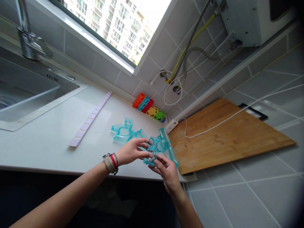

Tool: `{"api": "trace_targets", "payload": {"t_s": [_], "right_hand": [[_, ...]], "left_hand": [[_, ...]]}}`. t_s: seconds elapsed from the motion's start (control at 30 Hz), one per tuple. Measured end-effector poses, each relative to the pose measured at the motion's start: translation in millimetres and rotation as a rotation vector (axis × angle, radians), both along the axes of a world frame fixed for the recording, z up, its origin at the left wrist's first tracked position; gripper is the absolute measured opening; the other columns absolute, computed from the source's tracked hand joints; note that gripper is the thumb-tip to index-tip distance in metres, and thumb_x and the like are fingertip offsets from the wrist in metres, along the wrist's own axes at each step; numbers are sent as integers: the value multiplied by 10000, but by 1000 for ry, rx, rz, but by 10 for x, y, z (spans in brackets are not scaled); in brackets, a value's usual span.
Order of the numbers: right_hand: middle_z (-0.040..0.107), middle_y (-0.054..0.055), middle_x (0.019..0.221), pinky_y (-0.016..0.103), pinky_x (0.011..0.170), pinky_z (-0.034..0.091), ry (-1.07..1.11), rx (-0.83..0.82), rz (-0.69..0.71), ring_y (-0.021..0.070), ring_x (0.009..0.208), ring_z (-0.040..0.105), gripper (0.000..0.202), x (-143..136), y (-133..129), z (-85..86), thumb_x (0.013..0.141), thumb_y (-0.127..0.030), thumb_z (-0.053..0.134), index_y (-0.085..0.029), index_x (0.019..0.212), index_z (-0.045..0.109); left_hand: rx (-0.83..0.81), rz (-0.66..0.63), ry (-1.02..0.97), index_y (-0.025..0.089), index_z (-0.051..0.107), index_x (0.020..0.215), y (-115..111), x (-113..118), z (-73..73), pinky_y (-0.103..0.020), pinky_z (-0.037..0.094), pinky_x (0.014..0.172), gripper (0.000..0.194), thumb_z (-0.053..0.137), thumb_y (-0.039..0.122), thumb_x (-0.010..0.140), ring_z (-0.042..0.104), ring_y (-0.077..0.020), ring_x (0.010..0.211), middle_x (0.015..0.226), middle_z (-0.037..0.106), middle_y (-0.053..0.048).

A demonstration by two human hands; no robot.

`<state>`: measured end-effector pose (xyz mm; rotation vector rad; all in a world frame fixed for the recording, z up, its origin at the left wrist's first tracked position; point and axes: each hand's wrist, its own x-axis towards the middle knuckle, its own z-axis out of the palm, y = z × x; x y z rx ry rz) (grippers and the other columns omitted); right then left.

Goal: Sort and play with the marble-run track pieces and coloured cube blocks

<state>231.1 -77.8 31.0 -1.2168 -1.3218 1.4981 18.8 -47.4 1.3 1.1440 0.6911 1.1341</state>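
Observation:
Near the front edge of the white counter, my left hand and my right hand hold clear teal plastic pieces between them. The fingers of both hands are closed on these pieces, the left from the left side, the right from below and the right. More teal curved track pieces lie on the counter just left of and beyond my left hand. Other long teal pieces lie to the right, beside the wooden board. Where the held pieces end and those behind begin is hard to tell.
A lilac strip lies on the counter at left, near the sink. Colourful plastic blocks stand by the wall. A white power strip with a cable adjoins a wooden board at right.

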Motion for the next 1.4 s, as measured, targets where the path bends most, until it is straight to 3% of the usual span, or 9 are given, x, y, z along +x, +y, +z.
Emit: {"api": "trace_targets", "payload": {"t_s": [0.37, 0.6, 0.77, 0.87, 0.97, 1.07, 1.2, 1.3, 1.4], "right_hand": [[733, 132, 1151, 479, 936, 606, -25, 2, -54, 266, 1003, 711, 484, -45, -2, -16, 754, -436, 874, -130, 1102, 734], [722, 116, 1143, 422, 875, 611, 0, 40, -35, 240, 940, 732, 466, -2, -62, -101, 862, -458, 781, -161, 1210, 692], [705, 108, 1173, 367, 797, 595, 65, 104, -39, 228, 935, 728, 472, 102, -178, -239, 954, -534, 633, -230, 1315, 637], [721, 100, 1124, 341, 791, 581, 0, 78, -22, 208, 906, 713, 402, 190, -237, -359, 947, -495, 657, -224, 1242, 682], [736, 103, 1094, 356, 843, 576, -93, 104, -16, 226, 972, 702, 374, 304, -205, -520, 930, -480, 683, -207, 1184, 712], [746, 102, 1035, 320, 823, 577, -197, 179, -99, 215, 968, 696, 387, 446, -21, -708, 894, -512, 709, -179, 1091, 735], [716, 53, 874, 216, 552, 538, -223, 149, -246, 131, 679, 656, 486, 620, 343, -895, 850, -604, 694, -165, 1057, 689], [677, 6, 694, 166, 364, 388, -183, 82, -193, 75, 425, 508, 535, 681, 529, -932, 858, -623, 661, -149, 1105, 664], [654, -2, 578, 150, 301, 245, -144, 47, -97, 53, 329, 401, 536, 692, 588, -918, 825, -602, 710, -120, 1059, 686]], "left_hand": [[-19, 0, 7, 196, 664, 1155, 17, 8, -60, -269, 611, 655, 478, 845, 330, 733, 734, -189, 811, 986, 713, -40], [-68, 21, -33, 183, 661, 1165, 26, 26, -60, -261, 613, 601, 525, 872, 384, 729, 741, -220, 834, 996, 748, -77], [-292, -2, -393, 170, 649, 1163, 21, 11, -11, -285, 625, 641, 509, 820, 480, 796, 729, -169, 719, 1038, 736, -102], [-373, 95, -654, 198, 644, 1116, 39, 23, -43, -273, 623, 678, 457, 816, 484, 804, 731, -150, 739, 1121, 700, -78], [-394, 206, -759, 224, 620, 1076, 51, 56, -80, -248, 613, 693, 442, 842, 464, 779, 747, -176, 861, 1211, 677, -61], [-328, 191, -639, 214, 603, 1096, 24, 102, -77, -269, 608, 714, 440, 846, 401, 781, 741, -195, 913, 1297, 674, -102], [-276, 218, -283, 186, 593, 1121, -50, 219, -84, -316, 588, 686, 453, 822, 369, 776, 746, -255, 924, 1254, 712, -166], [-194, 226, -72, 162, 610, 1088, -87, 361, -166, -306, 553, 624, 437, 814, 315, 733, 748, -288, 922, 1192, 732, -178], [-151, 157, 21, 160, 626, 1074, -103, 484, -279, -293, 532, 593, 393, 785, 303, 744, 752, -276, 879, 1169, 737, -172]]}}
